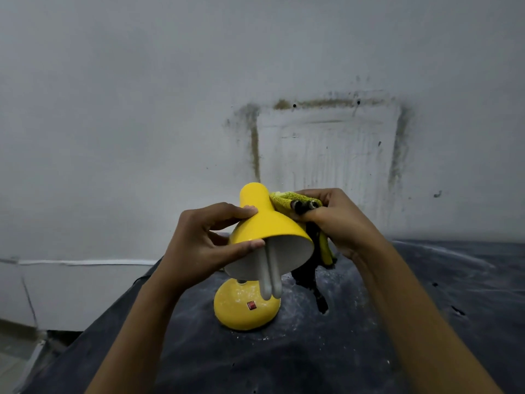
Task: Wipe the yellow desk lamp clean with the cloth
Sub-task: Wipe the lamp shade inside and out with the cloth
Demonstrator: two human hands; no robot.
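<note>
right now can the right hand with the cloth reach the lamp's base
Probably yes. The right hand holds the cloth against the shade, and the base below is open on its right; only the shade and bulb overhang its top.

Dim, flat indoor light, cool grey cast; source out of view. Shadows weak, soft-edged. Wall (142,109) darkens toward top corners. Wide-angle bending: far edge of counter (440,294) bows. Lamp (270,223) in centre sharp; forearms at bottom edge slightly soft.
</note>
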